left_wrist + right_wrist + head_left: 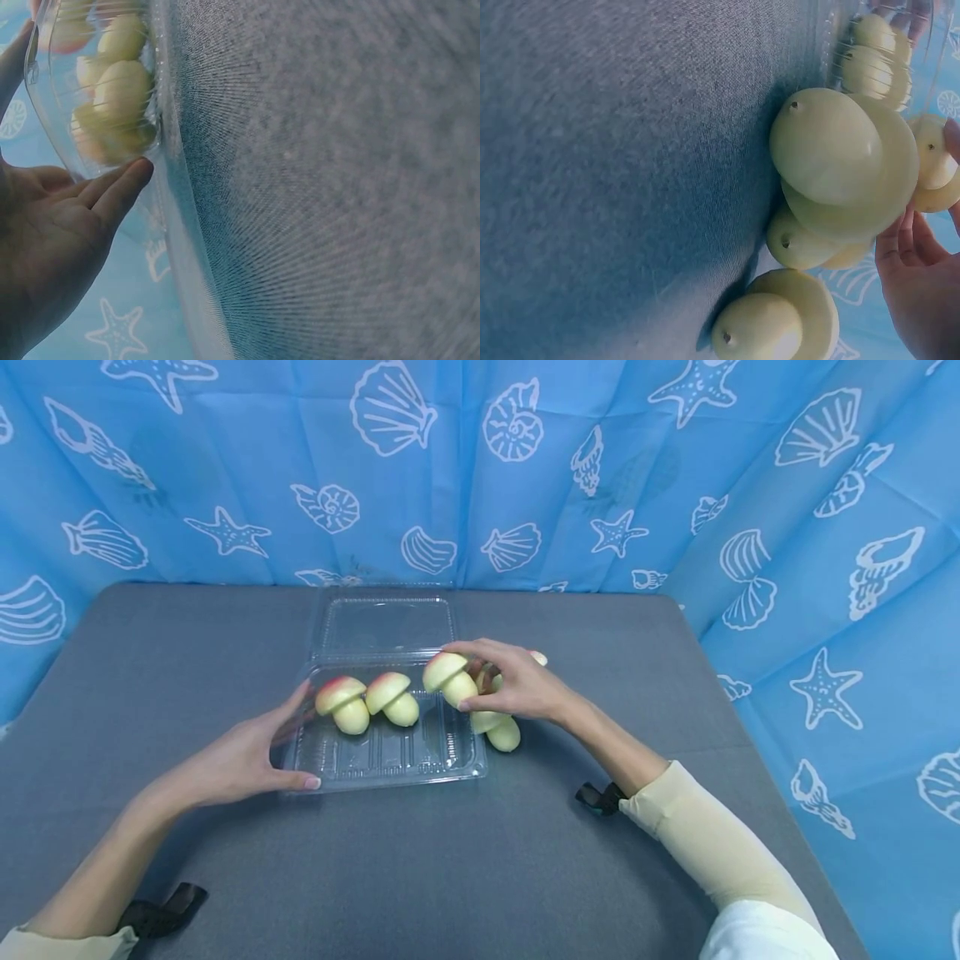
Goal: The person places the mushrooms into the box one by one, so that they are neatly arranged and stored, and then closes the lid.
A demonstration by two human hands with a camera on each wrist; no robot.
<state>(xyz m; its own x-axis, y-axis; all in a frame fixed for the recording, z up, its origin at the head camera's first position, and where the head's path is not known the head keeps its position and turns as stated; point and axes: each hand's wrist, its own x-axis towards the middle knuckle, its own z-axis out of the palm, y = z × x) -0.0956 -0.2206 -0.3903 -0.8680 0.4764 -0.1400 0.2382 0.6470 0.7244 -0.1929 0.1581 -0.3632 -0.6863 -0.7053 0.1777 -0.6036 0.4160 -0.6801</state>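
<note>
Sleeved arms (720,847) are reaching over a grey worktop (450,877) holding a clear container (375,758). Left hand (238,762), fingers extended, is touching its left side; right hand (521,682) is pinching one mushroom-shaped piece (448,679) above its right edge. Two similar pieces (391,698) are lying inside, others (504,735) just right.

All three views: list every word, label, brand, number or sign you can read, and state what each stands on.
None: no readable word, label, brand, number or sign shows.
The blue curtain bears only white drawings of shells and starfish.
The clear container shows ridges but no lettering I can make out, and the mushroom-shaped pieces show none.
</note>
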